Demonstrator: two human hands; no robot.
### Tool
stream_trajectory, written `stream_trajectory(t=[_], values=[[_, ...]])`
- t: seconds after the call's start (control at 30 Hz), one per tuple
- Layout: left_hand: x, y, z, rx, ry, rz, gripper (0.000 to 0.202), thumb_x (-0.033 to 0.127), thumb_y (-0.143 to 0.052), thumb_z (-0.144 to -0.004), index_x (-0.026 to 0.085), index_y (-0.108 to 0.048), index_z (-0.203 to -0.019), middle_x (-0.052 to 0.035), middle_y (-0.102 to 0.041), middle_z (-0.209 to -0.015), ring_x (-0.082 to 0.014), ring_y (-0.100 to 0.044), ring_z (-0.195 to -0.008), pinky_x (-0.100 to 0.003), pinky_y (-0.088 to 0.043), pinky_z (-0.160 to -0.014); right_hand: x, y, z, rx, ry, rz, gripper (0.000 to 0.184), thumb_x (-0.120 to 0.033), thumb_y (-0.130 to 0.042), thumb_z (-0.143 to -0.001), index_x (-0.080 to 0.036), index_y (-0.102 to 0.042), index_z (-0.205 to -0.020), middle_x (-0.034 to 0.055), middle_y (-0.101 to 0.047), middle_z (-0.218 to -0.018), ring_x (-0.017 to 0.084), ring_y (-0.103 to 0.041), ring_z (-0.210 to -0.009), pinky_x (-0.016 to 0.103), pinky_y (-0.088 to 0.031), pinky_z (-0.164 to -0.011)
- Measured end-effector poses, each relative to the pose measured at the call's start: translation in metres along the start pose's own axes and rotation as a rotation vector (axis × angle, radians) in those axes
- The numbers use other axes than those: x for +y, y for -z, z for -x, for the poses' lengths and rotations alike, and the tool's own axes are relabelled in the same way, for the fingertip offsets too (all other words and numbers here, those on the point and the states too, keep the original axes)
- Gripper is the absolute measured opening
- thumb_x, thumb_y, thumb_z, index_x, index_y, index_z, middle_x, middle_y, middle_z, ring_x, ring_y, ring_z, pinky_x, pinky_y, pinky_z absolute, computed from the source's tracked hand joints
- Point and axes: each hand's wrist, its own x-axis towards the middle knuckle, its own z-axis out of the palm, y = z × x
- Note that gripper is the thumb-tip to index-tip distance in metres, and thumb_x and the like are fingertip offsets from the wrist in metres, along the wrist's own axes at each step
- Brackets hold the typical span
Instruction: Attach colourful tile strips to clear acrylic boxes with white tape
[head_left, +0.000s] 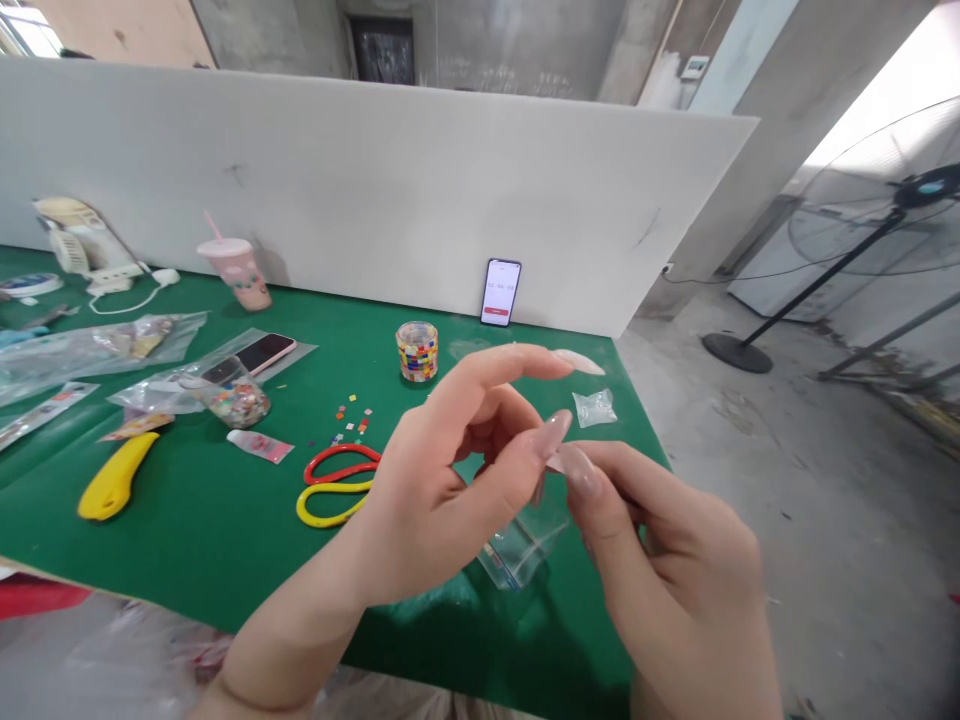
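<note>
My left hand [457, 470] and my right hand [667, 560] meet above the green table, thumb tips close together. On the left, the thumb presses toward bent fingers while the index finger stretches out over them. The right thumb and index finger are pinched. A tiny pale sliver [556, 462] shows between the two hands; it is too small to name, and may be a nail tip. Below them lies a clear plastic bag [525, 550], partly covered by my fingers. Scissors [337, 505] with red and yellow handles lie beside my left wrist, their blades hidden.
A jar-like cup covered in mosaic tiles [417, 352] stands behind loose tiles [352, 412]. A phone [501, 292] leans on the white board [360, 190]. Leftward are a yellow-handled tool [118, 478], a tube [260, 446], a tipped clear cup [236, 400] and a pink tumbler [238, 275]. A small packet [595, 408] lies right.
</note>
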Motion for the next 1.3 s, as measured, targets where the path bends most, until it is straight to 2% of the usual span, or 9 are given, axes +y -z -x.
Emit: stream_trajectory(t=[0.2, 0.37, 0.53, 0.67, 0.77, 0.97, 1.07, 1.17, 1.3], values=[[0.004, -0.012, 0.002, 0.208, 0.037, 0.11, 0.026, 0.014, -0.076, -0.098, 0.031, -0.069, -0.117, 0.0074, -0.07, -0.071, -0.0057, -0.056, -0.045, -0.015, -0.046, -0.039, 0.006, -0.014, -0.001, 0.03, 0.021, -0.182, 0.022, -0.023, -0.062, -0.107, -0.03, -0.076, -0.091, -0.0095, -0.043, -0.059, 0.003, -0.043, -0.047, 0.015, -0.03, -0.042], [0.008, -0.021, 0.002, 0.276, 0.033, 0.198, 0.024, 0.011, -0.074, -0.097, 0.029, -0.065, -0.11, 0.0079, -0.069, -0.069, -0.0055, -0.057, -0.045, -0.013, -0.05, -0.042, 0.008, -0.021, 0.001, 0.057, 0.047, -0.287, 0.022, -0.021, -0.059, -0.109, -0.03, -0.074, -0.096, -0.01, -0.035, -0.059, 0.004, -0.034, -0.045, 0.012, -0.03, -0.04], [0.008, -0.028, 0.0, 0.338, 0.054, 0.316, 0.026, 0.004, -0.071, -0.094, 0.026, -0.064, -0.106, 0.0077, -0.067, -0.067, -0.0042, -0.054, -0.045, -0.01, -0.049, -0.043, 0.008, -0.022, 0.003, 0.079, 0.057, -0.281, 0.02, -0.021, -0.06, -0.109, -0.026, -0.068, -0.091, -0.0102, -0.045, -0.058, 0.003, -0.038, -0.046, 0.012, -0.031, -0.041], [0.008, -0.029, 0.002, 0.338, 0.081, 0.373, 0.022, 0.005, -0.071, -0.097, 0.025, -0.066, -0.106, 0.0071, -0.067, -0.068, -0.0032, -0.054, -0.047, -0.008, -0.049, -0.046, 0.009, -0.021, 0.003, 0.068, 0.056, -0.277, 0.02, -0.019, -0.059, -0.108, -0.026, -0.069, -0.093, -0.0096, -0.056, -0.061, 0.003, -0.038, -0.045, 0.013, -0.029, -0.04], [0.008, -0.028, 0.005, 0.321, 0.109, 0.417, 0.018, 0.01, -0.072, -0.1, 0.026, -0.07, -0.107, 0.0065, -0.068, -0.07, -0.0025, -0.055, -0.05, -0.006, -0.051, -0.05, 0.008, -0.022, 0.003, 0.076, 0.046, -0.278, 0.021, -0.022, -0.06, -0.108, -0.025, -0.072, -0.092, -0.0088, -0.053, -0.058, 0.004, -0.038, -0.044, 0.015, -0.029, -0.039], [0.007, -0.024, 0.01, 0.305, 0.191, 0.52, 0.012, 0.019, -0.077, -0.101, 0.029, -0.075, -0.107, 0.0061, -0.07, -0.074, -0.0023, -0.058, -0.054, -0.004, -0.055, -0.055, -0.003, -0.03, 0.005, 0.202, -0.063, -0.284, 0.032, -0.036, -0.062, -0.107, -0.022, -0.069, -0.079, -0.0073, -0.05, -0.055, 0.006, -0.032, -0.044, 0.021, -0.018, -0.038], [0.008, -0.024, 0.01, 0.323, 0.205, 0.518, 0.011, 0.021, -0.079, -0.099, 0.028, -0.075, -0.105, 0.0059, -0.07, -0.072, -0.0026, -0.056, -0.051, -0.005, -0.052, -0.05, -0.005, -0.03, 0.006, 0.195, -0.084, -0.27, 0.031, -0.035, -0.063, -0.106, -0.023, -0.068, -0.078, -0.0069, -0.051, -0.055, 0.007, -0.032, -0.044, 0.021, -0.02, -0.037], [0.01, -0.027, 0.007, 0.368, 0.165, 0.476, 0.011, 0.023, -0.082, -0.098, 0.026, -0.072, -0.101, 0.0063, -0.07, -0.069, -0.0028, -0.052, -0.046, -0.007, -0.049, -0.044, -0.004, -0.03, 0.006, 0.203, -0.053, -0.215, 0.032, -0.035, -0.061, -0.107, -0.023, -0.069, -0.079, -0.0063, -0.054, -0.054, 0.007, -0.036, -0.043, 0.021, -0.024, -0.037], [0.007, -0.03, 0.005, 0.467, -0.076, 0.27, 0.021, 0.023, -0.085, -0.096, 0.027, -0.064, -0.102, 0.008, -0.069, -0.069, -0.0058, -0.058, -0.051, -0.014, -0.053, -0.048, -0.002, -0.032, 0.005, 0.258, 0.042, -0.018, 0.035, -0.041, -0.058, -0.107, -0.023, -0.075, -0.082, -0.0048, -0.053, -0.049, 0.009, -0.04, -0.038, 0.022, -0.032, -0.036]])
